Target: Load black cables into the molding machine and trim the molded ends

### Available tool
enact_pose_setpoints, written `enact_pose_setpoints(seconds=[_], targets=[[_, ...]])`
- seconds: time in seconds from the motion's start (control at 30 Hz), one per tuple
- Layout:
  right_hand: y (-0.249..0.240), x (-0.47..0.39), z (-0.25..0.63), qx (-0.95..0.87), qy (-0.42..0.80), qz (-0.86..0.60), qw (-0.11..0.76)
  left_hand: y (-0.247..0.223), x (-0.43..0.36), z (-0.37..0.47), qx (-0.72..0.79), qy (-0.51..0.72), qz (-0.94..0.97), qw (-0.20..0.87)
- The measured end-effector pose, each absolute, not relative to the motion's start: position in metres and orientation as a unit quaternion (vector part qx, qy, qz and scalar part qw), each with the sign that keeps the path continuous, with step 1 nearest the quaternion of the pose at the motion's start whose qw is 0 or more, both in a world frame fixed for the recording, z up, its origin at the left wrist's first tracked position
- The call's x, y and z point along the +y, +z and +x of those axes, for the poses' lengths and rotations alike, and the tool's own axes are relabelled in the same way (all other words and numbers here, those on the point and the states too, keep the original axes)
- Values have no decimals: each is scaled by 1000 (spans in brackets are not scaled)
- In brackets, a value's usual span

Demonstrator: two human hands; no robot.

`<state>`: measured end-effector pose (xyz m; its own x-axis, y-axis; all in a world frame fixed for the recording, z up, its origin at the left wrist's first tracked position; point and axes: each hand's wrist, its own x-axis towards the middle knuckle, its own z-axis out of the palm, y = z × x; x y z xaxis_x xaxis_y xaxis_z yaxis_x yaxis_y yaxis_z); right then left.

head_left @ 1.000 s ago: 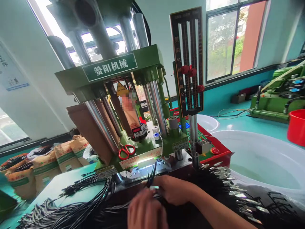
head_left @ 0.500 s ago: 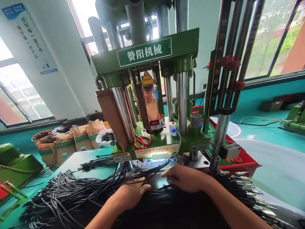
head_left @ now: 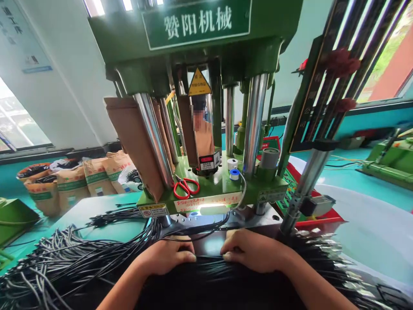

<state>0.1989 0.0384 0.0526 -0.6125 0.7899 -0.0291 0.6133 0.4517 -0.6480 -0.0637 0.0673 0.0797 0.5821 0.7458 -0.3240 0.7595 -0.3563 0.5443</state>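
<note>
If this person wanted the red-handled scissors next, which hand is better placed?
Probably the left hand: the red-handled scissors lie on the green machine almost straight ahead of it. The right hand sits farther off to their right. Both hands are at the black cables.

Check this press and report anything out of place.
The scissors lie loose on the green plate, near its front edge; that looks odd, since they might get knocked off. No spill stands out.
</note>
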Motion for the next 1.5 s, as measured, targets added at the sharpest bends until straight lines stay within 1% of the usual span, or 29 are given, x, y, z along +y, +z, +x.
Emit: enact_pose_setpoints(seconds=[0.13,0.33,0.83,1.07,1.27,1.37,1.5], targets=[[48,38,194,-826,312,-444,154,74,70,-65,456,21,830,322],[40,40,188,-785,343,-479,188,72,69,-67,436,44,839,323],[43,41,178,-758,322,-513,242,62,70,-68,426,71,845,315],[33,41,179,-773,302,-513,218,62,70,-68,414,70,852,313],[37,42,180,-769,346,-488,223,63,69,-68,416,68,852,311],[41,41,181,-778,374,-461,205,65,69,-67,417,67,852,310],[40,42,182,-777,361,-475,202,65,69,-67,412,69,854,311]])
